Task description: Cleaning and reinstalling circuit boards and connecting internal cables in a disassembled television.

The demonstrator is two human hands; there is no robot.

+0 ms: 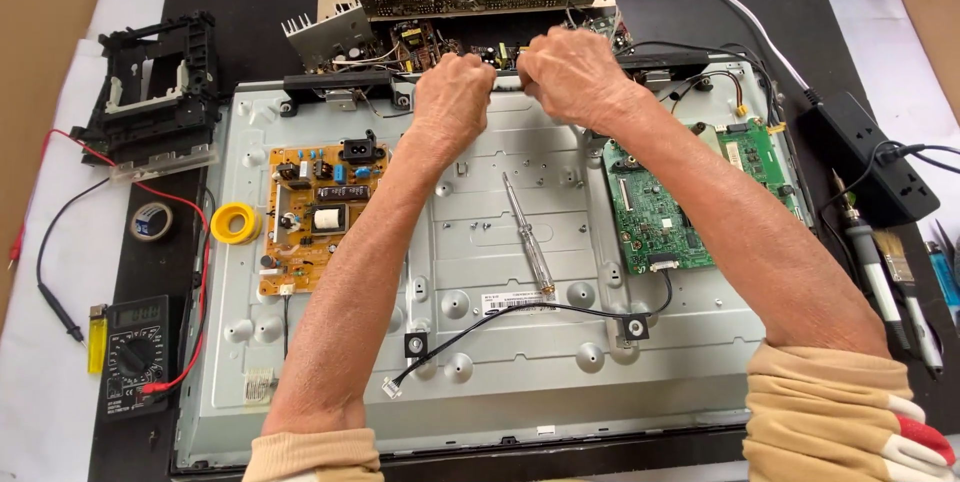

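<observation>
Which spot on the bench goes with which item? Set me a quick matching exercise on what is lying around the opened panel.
Items:
1. yellow-cased multimeter
2. clear-handled screwdriver
3. green circuit board
4. black power strip

Places:
A. right part of the grey metal back panel
B. beyond the panel's right edge
C. middle of the panel, between the forearms
D. near left corner, beside the panel

Pairs: 1-D, 2-C, 3-A, 4-B
</observation>
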